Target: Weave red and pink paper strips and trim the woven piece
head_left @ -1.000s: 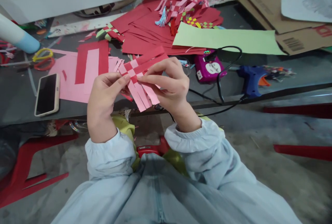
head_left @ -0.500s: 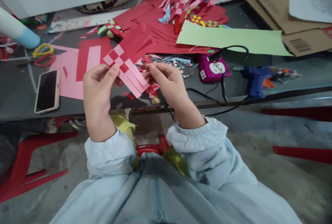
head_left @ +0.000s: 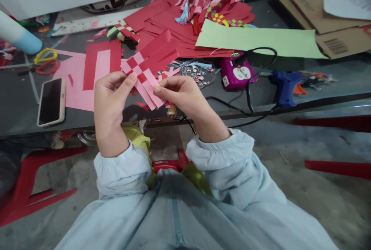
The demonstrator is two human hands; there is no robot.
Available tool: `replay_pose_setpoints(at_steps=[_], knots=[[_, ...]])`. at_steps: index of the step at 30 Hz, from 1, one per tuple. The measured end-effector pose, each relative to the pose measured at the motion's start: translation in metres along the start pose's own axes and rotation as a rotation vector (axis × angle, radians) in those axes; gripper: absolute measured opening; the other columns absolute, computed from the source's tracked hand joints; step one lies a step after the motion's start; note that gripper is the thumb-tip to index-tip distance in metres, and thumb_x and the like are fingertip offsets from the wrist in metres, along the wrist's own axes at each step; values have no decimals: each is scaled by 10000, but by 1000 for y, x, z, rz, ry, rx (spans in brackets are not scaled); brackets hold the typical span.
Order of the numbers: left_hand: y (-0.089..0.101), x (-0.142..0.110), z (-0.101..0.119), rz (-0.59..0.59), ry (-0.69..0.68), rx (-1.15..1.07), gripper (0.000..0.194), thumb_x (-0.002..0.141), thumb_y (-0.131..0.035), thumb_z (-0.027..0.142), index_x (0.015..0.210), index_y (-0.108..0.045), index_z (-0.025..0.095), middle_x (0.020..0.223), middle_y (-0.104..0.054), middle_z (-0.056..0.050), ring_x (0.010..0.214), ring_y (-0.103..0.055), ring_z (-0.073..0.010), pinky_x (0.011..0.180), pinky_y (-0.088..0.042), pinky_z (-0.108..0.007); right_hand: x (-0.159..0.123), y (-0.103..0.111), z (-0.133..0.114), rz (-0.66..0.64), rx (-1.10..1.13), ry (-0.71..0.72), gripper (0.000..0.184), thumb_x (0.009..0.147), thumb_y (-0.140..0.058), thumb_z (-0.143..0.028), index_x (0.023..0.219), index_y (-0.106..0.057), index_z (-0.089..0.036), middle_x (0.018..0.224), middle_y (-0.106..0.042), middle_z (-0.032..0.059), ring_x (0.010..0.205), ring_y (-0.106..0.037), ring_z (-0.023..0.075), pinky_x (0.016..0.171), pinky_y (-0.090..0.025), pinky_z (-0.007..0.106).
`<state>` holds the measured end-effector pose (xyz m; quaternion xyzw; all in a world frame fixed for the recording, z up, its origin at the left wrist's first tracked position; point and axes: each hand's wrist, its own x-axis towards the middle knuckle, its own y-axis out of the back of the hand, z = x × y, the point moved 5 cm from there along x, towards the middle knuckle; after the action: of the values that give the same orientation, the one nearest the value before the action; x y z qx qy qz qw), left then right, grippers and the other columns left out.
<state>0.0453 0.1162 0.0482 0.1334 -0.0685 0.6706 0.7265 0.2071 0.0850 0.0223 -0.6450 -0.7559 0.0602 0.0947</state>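
Observation:
Between my hands, above the table's front edge, is a woven paper piece (head_left: 142, 70) of pink and red strips. Its checkered corner is at the upper left, loose pink strips point down and right, and red strips fan out up and right. My left hand (head_left: 111, 91) pinches the checkered part, thumb on top. My right hand (head_left: 181, 93) has its thumb and fingers closed on the pink strips near their right side. The fingers behind the paper are partly hidden.
Red paper sheets (head_left: 162, 18) pile up behind, beside a green sheet (head_left: 257, 41). A phone (head_left: 52, 101) and scissors (head_left: 46, 60) lie left. On the right are a purple power adapter (head_left: 236, 73), its black cable and a blue glue gun (head_left: 286, 87). Cardboard (head_left: 307, 2) stands back right.
My right hand has moved left onto the pink strips and its thumb now presses on them. The red strips have spread farther to the right. My left hand keeps its pinch.

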Motion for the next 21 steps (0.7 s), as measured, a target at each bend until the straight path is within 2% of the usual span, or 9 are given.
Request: replay_pose_setpoints(at_steps=[9,16,21], knots=[[6,3,-3,76,-46,5,276,763,-791,395,616,-647,211,555,-522,43,513,-537,-91,520,-465,-244,-1,4,8,-34,30,-102,364,560,-895,-384,722,-681,-138,623,-632,-9,536,-514,74,476,-407,213],[5,4,-2,77,-31,12,315,766,-783,422,606,-621,204,553,-524,42,498,-526,-87,506,-465,-240,0,5,11,1,55,-84,340,568,-882,-369,729,-689,-140,643,-660,-4,567,-555,82,499,-436,210],[4,3,-5,76,16,-11,273,733,-801,454,697,-688,208,625,-609,28,538,-566,-92,511,-482,-229,-1,4,7,-2,49,-84,347,521,-902,-346,701,-684,-145,634,-670,-4,561,-565,86,492,-443,209]])
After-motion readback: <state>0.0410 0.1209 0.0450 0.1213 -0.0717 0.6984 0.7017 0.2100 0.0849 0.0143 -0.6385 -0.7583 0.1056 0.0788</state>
